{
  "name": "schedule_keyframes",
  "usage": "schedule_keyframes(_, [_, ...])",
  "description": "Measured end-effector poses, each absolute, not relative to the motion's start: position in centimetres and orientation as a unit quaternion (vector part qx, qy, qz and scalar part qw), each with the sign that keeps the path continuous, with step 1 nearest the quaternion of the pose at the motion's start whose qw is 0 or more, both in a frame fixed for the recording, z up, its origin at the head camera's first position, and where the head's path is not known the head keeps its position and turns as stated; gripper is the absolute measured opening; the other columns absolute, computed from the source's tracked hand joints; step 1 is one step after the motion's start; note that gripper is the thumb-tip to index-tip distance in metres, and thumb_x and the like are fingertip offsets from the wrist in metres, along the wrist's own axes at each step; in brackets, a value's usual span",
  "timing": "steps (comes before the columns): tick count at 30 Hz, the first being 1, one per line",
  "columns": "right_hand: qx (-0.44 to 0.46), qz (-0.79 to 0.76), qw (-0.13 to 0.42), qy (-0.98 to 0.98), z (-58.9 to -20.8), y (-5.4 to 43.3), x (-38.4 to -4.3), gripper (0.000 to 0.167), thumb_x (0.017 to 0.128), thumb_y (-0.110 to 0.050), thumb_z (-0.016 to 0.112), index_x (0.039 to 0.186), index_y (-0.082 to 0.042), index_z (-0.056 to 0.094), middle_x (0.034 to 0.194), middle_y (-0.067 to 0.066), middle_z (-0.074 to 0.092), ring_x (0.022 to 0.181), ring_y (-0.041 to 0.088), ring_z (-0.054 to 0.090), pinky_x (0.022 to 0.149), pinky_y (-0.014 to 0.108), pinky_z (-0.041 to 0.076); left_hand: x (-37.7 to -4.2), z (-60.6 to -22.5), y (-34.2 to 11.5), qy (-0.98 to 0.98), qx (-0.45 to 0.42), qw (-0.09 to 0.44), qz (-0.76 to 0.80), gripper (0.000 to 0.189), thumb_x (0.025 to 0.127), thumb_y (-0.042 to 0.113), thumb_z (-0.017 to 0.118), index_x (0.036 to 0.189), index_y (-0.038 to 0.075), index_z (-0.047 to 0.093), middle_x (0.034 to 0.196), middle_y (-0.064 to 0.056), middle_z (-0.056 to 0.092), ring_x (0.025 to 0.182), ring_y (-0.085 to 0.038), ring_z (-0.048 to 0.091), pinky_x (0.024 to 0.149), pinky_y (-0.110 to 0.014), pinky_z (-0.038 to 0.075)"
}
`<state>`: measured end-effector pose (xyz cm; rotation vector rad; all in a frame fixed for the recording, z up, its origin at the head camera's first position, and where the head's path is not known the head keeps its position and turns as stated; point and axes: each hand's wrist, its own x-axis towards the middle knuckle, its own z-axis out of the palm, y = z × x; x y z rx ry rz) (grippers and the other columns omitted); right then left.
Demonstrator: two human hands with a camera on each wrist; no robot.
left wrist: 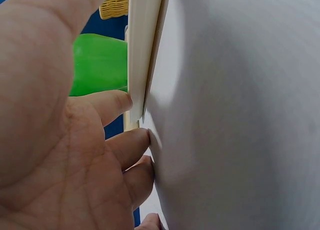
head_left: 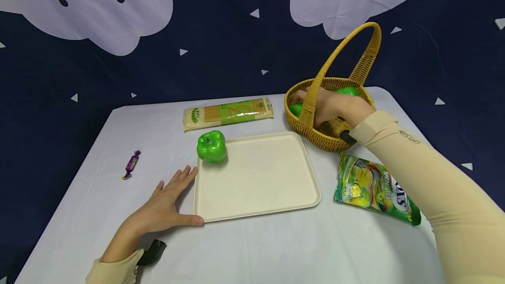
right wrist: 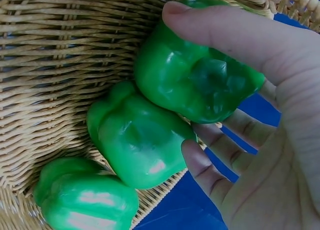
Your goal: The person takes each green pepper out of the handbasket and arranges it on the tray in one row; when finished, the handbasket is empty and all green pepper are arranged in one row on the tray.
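My left hand [head_left: 165, 207] is spread flat at the left edge of a cream tray [head_left: 256, 179], thumb and fingers touching its rim. A green bell pepper [head_left: 211, 147] stands in the tray's far left corner. Inside the wicker basket [head_left: 321, 140], my right hand [head_left: 333, 105] reaches under the handle. The right wrist view shows its thumb and fingers around a green bell pepper [right wrist: 162, 77]. Two more peppers lie beside that one, a middle pepper [right wrist: 142, 140] and a lower pepper [right wrist: 90, 197]. The left wrist view shows fingertips against the tray's side [left wrist: 142, 54].
Behind the tray lies a pack of noodles [head_left: 229, 113]. A purple wrapped candy [head_left: 132, 165] is at the left on the white tablecloth [head_left: 252, 249]. A green snack bag [head_left: 375, 189] lies right of the tray, below the right forearm. The basket's tall handle [head_left: 329, 62] arches over the right hand.
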<state>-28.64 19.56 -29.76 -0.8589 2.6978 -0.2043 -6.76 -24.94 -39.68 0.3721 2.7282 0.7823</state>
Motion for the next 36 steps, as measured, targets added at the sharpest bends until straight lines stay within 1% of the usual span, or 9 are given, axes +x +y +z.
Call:
schedule_keyframes(2, [-0.298, -0.078, 0.150, 0.939, -29.8, 19.6, -28.6, 0.087, 0.075, -0.020, 0.097, 0.147, -0.009, 0.049, 0.136, 0.021, 0.059, 0.121, 0.035, 0.057, 0.108, 0.052, 0.052, -6.7, -39.7, -24.9, 0.944, 0.129, 0.139, 0.271, 0.137, 0.067, 0.067, 0.094, 0.173, 0.018, 0.022, 0.180, -0.019, 0.016, 0.166, -0.051, 0.010, 0.123, -0.083, 0.001])
schedule_keyframes(5, [-0.297, -0.087, 0.149, 0.939, -29.9, 19.7, -28.6, 0.085, 0.075, -0.021, 0.097, 0.145, -0.009, 0.050, 0.131, 0.018, 0.061, 0.115, 0.033, 0.058, 0.105, 0.050, 0.053, -6.7, -39.6, -24.9, 0.943, 0.130, 0.139, 0.272, 0.137, 0.068, 0.066, 0.094, 0.173, 0.018, 0.022, 0.181, -0.019, 0.015, 0.166, -0.051, 0.010, 0.123, -0.083, 0.001])
schedule_keyframes(16, [-0.293, -0.091, 0.150, 0.940, -30.1, 20.1, -28.7, 0.082, 0.079, -0.021, 0.096, 0.148, -0.011, 0.052, 0.130, 0.016, 0.062, 0.118, 0.034, 0.058, 0.105, 0.050, 0.053, -6.8, -39.7, -24.9, 0.943, 0.128, 0.139, 0.273, 0.136, 0.068, 0.067, 0.094, 0.173, 0.019, 0.022, 0.180, -0.019, 0.016, 0.166, -0.051, 0.010, 0.123, -0.083, 0.001])
schedule_keyframes(19, [-0.303, -0.096, 0.141, 0.938, -30.0, 20.4, -28.5, 0.081, 0.079, -0.019, 0.095, 0.149, -0.012, 0.054, 0.134, 0.018, 0.063, 0.122, 0.035, 0.058, 0.107, 0.053, 0.052, -6.8, -39.8, -24.9, 0.943, 0.128, 0.139, 0.273, 0.136, 0.068, 0.066, 0.094, 0.173, 0.018, 0.022, 0.180, -0.019, 0.016, 0.166, -0.051, 0.010, 0.123, -0.083, 0.001])
schedule_keyframes(22, [-0.311, -0.107, 0.137, 0.934, -29.8, 20.8, -28.3, 0.081, 0.081, -0.016, 0.095, 0.151, -0.011, 0.055, 0.141, 0.019, 0.063, 0.132, 0.040, 0.056, 0.114, 0.057, 0.048, -6.8, -39.8, -24.9, 0.943, 0.129, 0.139, 0.274, 0.136, 0.068, 0.066, 0.094, 0.173, 0.018, 0.023, 0.180, -0.019, 0.016, 0.166, -0.051, 0.010, 0.124, -0.083, 0.001])
schedule_keyframes(25, [-0.316, -0.114, 0.132, 0.932, -29.6, 21.1, -28.0, 0.081, 0.081, -0.014, 0.094, 0.153, -0.010, 0.055, 0.149, 0.019, 0.061, 0.140, 0.043, 0.051, 0.121, 0.062, 0.041, -6.8, -39.8, -24.9, 0.943, 0.129, 0.138, 0.274, 0.136, 0.068, 0.066, 0.094, 0.173, 0.018, 0.023, 0.180, -0.020, 0.016, 0.166, -0.051, 0.010, 0.124, -0.083, 0.001])
schedule_keyframes(28, [-0.315, -0.117, 0.128, 0.933, -29.5, 21.6, -27.7, 0.080, 0.083, -0.013, 0.092, 0.154, -0.009, 0.056, 0.156, 0.020, 0.056, 0.149, 0.045, 0.044, 0.126, 0.064, 0.032, -6.8, -39.8, -24.9, 0.943, 0.129, 0.138, 0.272, 0.136, 0.068, 0.066, 0.094, 0.173, 0.018, 0.023, 0.180, -0.020, 0.016, 0.166, -0.051, 0.010, 0.124, -0.083, 0.001])
schedule_keyframes(32, [-0.300, -0.112, 0.131, 0.938, -29.3, 22.2, -27.2, 0.078, 0.087, -0.017, 0.089, 0.156, -0.008, 0.054, 0.165, 0.023, 0.044, 0.157, 0.049, 0.031, 0.129, 0.067, 0.025, -6.8, -39.8, -24.9, 0.944, 0.129, 0.138, 0.271, 0.136, 0.068, 0.066, 0.094, 0.173, 0.018, 0.022, 0.180, -0.020, 0.016, 0.166, -0.051, 0.010, 0.123, -0.083, 0.001])
schedule_keyframes(36, [-0.276, -0.097, 0.136, 0.946, -28.9, 22.7, -26.9, 0.084, 0.089, -0.026, 0.089, 0.159, -0.005, 0.047, 0.168, 0.029, 0.035, 0.158, 0.055, 0.025, 0.128, 0.070, 0.026, -6.8, -39.8, -24.9, 0.945, 0.130, 0.137, 0.268, 0.136, 0.068, 0.066, 0.094, 0.173, 0.018, 0.023, 0.180, -0.020, 0.017, 0.166, -0.051, 0.010, 0.123, -0.083, 0.002])
